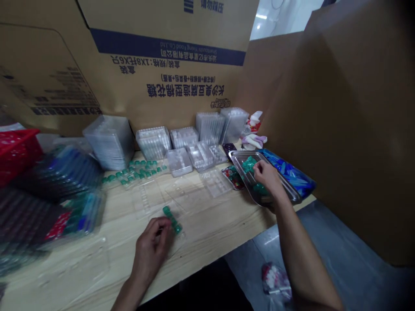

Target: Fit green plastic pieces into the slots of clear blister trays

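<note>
My left hand (151, 242) rests on a clear plastic blister tray (145, 198), its fingertips against a short row of green pieces (171, 219). My right hand (266, 178) reaches into a steel tray (238, 157) and its bunched fingers sit over a pile of green pieces (249, 164). Whether either hand holds a piece is hidden by the fingers. More green pieces (136, 170) lie in rows on another clear tray farther back on the pale wooden table (207, 220).
Stacks of clear trays (110, 142) stand along the back, before a printed cardboard panel (162, 65). Blue pieces (288, 172) lie behind the steel tray. At the left are a red basket (16, 151) and piled dark trays (58, 172). A cardboard sheet (337, 129) walls the right.
</note>
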Motion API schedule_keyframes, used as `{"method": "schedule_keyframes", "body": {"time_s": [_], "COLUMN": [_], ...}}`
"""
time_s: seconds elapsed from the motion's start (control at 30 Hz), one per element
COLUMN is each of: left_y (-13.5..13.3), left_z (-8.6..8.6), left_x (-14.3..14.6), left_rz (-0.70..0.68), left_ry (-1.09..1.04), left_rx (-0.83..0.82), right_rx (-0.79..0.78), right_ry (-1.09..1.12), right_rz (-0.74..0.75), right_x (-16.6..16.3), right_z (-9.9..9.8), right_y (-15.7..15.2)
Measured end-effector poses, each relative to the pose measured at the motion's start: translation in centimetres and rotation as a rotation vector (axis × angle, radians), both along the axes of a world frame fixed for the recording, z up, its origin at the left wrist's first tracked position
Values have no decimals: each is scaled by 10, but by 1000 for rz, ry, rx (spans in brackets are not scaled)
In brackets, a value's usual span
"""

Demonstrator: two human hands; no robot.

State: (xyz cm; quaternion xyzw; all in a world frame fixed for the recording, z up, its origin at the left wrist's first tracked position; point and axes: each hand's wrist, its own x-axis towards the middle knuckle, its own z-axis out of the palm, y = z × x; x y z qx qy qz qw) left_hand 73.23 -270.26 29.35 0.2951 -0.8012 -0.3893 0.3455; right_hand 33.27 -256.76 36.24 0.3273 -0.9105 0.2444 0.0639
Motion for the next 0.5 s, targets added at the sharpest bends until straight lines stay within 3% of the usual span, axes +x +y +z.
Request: {"method": "schedule_keyframes", "body": {"time_s": [0.1, 0.2, 0.27, 0.37, 0.5], "left_y": [7, 19, 22, 12, -10], "left_z": [11, 24, 27, 18, 1], "left_x": [-12, -41, -67, -94, -86], "left_rz": [18, -45, -73, 5, 58], "left_ry": [82, 234, 333, 437, 542], "left_rx": [257, 587, 815, 977, 1077], "right_rx": [-233, -360, -335, -214, -222], "right_ry": [-125, -253, -280, -250, -259], "right_rz": [143, 406, 575, 713, 776], "right_x": [23, 71, 113, 171, 200], "right_z": [1, -6, -16, -39, -64], "right_y": [-1, -19, -38, -62, -71]}}
